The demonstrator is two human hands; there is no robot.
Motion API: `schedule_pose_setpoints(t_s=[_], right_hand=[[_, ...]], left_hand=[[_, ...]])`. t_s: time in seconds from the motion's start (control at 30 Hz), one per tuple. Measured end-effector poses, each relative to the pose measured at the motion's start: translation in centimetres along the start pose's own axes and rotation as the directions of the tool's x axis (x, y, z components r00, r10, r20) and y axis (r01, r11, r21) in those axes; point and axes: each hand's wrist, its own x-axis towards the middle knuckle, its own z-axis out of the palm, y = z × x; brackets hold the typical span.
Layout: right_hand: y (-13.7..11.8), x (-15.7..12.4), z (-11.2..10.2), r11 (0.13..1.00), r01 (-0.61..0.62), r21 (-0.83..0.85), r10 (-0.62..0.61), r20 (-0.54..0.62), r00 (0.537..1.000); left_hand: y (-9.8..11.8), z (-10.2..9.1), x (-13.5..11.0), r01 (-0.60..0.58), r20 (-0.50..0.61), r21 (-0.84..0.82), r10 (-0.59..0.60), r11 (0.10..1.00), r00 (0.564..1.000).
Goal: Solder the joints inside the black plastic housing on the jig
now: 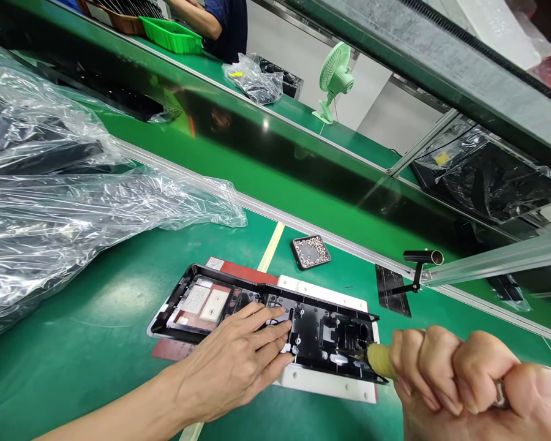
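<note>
Head view: left hand [239,361] lies flat, fingers spread, pinning the black plastic housing [266,315] on its white fixture plate [324,386] at the near edge of the green bench; right hand [468,383] is fisted around a tan-tipped screwdriver [371,360] meeting the housing's right end. Best keep the bit square and the press steady. Housing is long, ribbed, open side up, labels at left; screw tray [310,252] sits just behind.

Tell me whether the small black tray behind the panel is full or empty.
Full, or nearly: the small black tray lies flat on the green table, its bed covered edge to edge with tiny pale pieces, probably screws, though they are too small to identify.
</note>
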Motion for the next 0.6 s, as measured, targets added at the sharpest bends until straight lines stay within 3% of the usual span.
schedule_pose_setpoints(t_s=[0.6], right_hand=[[-0.2,0.6,1.5,1.000,-0.013,-0.025,0.013,0.007,1.000]], left_hand=[[0.0,-0.1,0.2,-0.016,-0.012,0.014,0.016,1.000,1.000]])
